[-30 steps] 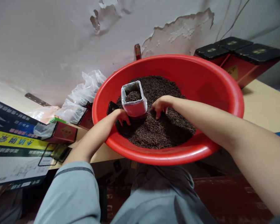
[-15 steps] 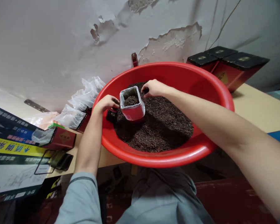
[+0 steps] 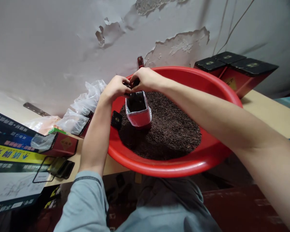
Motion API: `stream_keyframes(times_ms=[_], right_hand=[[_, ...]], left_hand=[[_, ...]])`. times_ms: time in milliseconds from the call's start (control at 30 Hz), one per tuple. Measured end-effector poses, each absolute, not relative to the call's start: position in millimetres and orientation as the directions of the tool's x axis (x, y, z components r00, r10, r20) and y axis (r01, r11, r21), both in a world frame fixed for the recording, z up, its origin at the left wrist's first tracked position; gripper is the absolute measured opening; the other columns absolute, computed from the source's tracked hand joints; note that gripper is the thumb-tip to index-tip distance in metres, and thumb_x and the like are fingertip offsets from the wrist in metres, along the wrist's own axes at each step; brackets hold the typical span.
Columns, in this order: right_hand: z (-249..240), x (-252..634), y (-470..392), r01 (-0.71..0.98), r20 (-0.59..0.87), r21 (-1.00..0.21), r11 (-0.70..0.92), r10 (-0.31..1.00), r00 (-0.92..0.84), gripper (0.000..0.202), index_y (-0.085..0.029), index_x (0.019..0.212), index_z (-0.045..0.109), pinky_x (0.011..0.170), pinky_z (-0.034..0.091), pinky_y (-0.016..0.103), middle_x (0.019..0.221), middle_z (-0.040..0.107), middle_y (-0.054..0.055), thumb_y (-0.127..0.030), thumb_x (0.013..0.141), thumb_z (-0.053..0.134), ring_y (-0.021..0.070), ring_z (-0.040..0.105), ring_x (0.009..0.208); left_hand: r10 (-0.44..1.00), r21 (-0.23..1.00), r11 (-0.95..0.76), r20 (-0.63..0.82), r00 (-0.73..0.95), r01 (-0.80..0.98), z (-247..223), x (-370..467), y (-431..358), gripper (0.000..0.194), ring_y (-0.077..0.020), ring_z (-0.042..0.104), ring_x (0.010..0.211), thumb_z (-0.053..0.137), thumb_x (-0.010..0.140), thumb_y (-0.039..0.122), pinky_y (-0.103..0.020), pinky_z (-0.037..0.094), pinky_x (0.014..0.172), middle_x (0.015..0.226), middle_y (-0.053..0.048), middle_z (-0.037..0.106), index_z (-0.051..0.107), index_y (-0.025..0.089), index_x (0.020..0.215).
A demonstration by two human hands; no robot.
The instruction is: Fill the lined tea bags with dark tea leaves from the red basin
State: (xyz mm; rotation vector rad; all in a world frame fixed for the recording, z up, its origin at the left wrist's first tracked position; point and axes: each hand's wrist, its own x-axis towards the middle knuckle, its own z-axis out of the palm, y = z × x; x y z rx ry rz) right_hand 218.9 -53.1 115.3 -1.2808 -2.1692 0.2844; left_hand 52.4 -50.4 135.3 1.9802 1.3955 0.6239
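A large red basin (image 3: 176, 169) holds a heap of dark loose tea leaves (image 3: 174, 129). A red square tin (image 3: 139, 118), lined with a clear plastic bag, stands in the heap with its mouth up. Above the tin's far edge, my left hand (image 3: 117, 87) and my right hand (image 3: 146, 79) meet at the fingertips. Both are cupped, and dark leaves show between their curled fingers. A small black lid (image 3: 116, 120) lies against the basin's left wall. The tin's inside is in shadow, so its fill is hard to see.
Several red tins with black lids (image 3: 252, 64) stand right of the basin on the table (image 3: 261, 109). On the left are plastic-lined tins (image 3: 65, 144), clear bags (image 3: 87, 96), black lids (image 3: 62, 167) and a printed box (image 3: 12, 161). A peeling wall (image 3: 62, 48) rises behind.
Both hands have risen from the leaves at the tin's two sides and come together over its far edge. Leaves now show in the fingers. The tin stays in place.
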Motion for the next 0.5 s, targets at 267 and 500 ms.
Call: stream_keyframes(times_ms=[267, 500], right_hand=[[103, 239, -57, 0.582, 0.421, -0.602, 0.547, 0.837, -0.351, 0.036, -0.016, 0.114, 0.081, 0.095, 0.058, 0.038, 0.109, 0.08, 0.008, -0.034, 0.083, 0.083, 0.0253, 0.073, 0.103], [38, 287, -63, 0.822, -0.014, -0.489, 0.292, 0.94, -0.342, 0.058, -0.02, 0.146, 0.065, 0.112, 0.051, 0.043, 0.141, 0.07, 0.012, -0.036, 0.092, 0.073, 0.0302, 0.067, 0.128]], left_hand=[[0.954, 0.795, -0.228, 0.065, 0.294, 0.562, 132, 44, -60, 0.024, -0.0217, 0.075, 0.097, 0.07, 0.088, 0.01, -0.038, 0.068, 0.084, 0.106, -0.012, 0.077, 0.072, 0.011, 0.112], [0.99, 0.758, -0.112, 0.141, 0.006, 0.643, 88, 18, -37, 0.028, -0.0161, 0.077, 0.089, 0.054, 0.096, 0.009, -0.025, 0.066, 0.07, 0.114, -0.011, 0.076, 0.069, 0.015, 0.119]])
